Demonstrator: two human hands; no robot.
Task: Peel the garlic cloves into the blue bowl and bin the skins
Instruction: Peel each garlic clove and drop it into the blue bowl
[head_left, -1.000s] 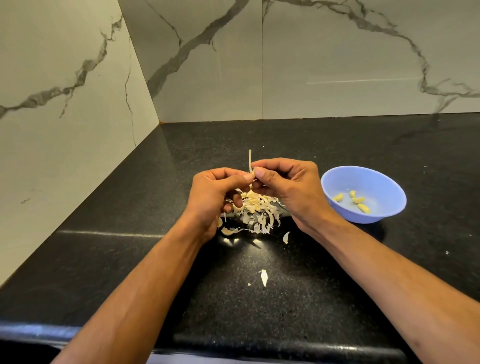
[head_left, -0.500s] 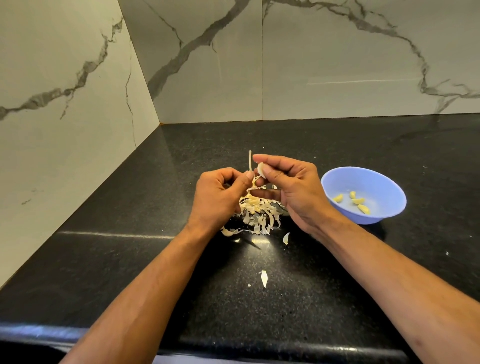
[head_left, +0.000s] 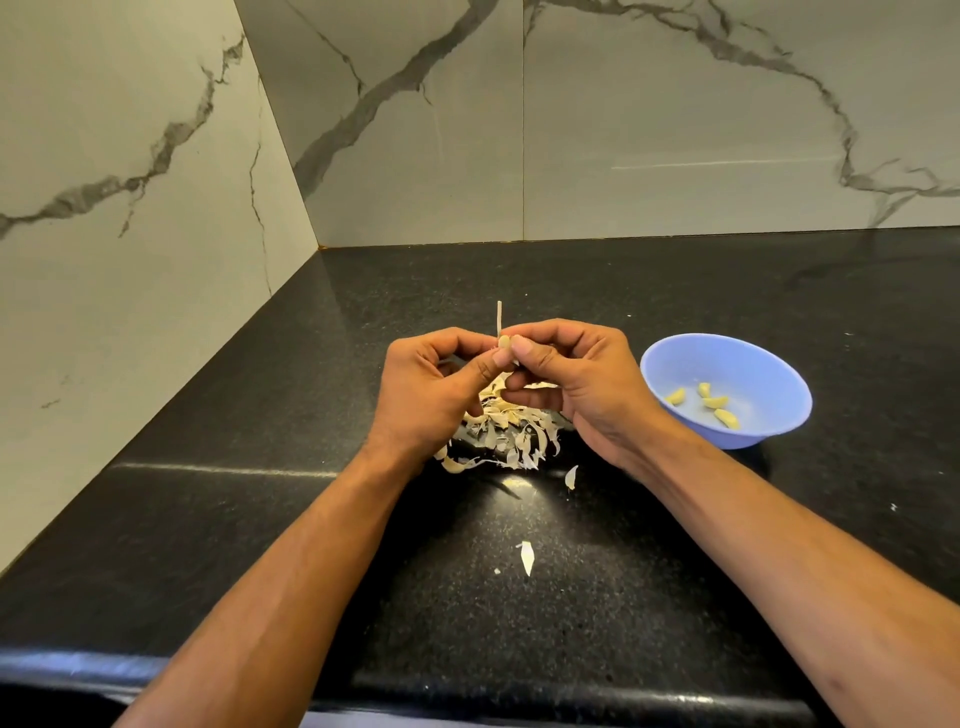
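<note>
Both hands meet above the black countertop (head_left: 675, 571), thumbs tip to tip, and between them sits a small pale garlic clove (head_left: 504, 343); the left hand (head_left: 431, 395) has its fingers curled in and its thumb pressed up against the clove, and the right hand (head_left: 576, 384) pinches the same clove between thumb and forefinger, its other fingers folded beneath; a thin pale stalk (head_left: 499, 319) stands upright just behind the clove, rising above the fingers, though where its lower end sits is hidden by them; directly under the hands lies a heap of garlic skins (head_left: 506, 428), partly covered by both wrists; two loose skin flakes lie apart from the heap, one (head_left: 571, 475) just beside the right wrist and one (head_left: 527, 557) nearer the counter edge, between the forearms; the blue bowl (head_left: 769, 431) rests on the counter to the right of the right hand, near it but not touching, with four peeled cloves (head_left: 714, 401) inside; marble-patterned wall tiles (head_left: 675, 130) rise behind the counter
</note>
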